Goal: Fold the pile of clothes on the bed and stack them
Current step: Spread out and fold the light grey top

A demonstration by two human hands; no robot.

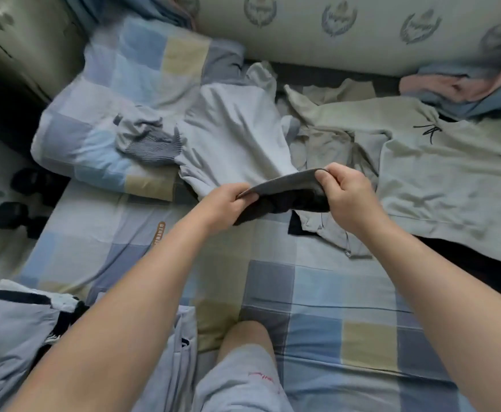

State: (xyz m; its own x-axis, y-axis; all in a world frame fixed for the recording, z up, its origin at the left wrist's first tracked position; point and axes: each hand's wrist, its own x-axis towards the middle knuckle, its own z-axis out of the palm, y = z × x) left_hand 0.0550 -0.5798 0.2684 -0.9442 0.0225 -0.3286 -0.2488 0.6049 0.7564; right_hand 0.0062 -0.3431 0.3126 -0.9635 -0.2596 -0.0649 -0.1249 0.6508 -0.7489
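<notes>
Dark garment [285, 193] stretches between left hand [225, 205] and right hand [349, 200] grips.

Single view, worn on the head. We look forward and steeply down onto the checked bed sheet [317, 292] from close above; wide-angle, so the edges bend. Our forearms run in from the bottom corners; left hand [228, 203] and right hand [349, 200] meet near frame centre, both pinching a dark garment [288, 188]. Our knee [244, 337] sits at bottom centre. The patterned wall [362, 34] fills the top edge.
</notes>
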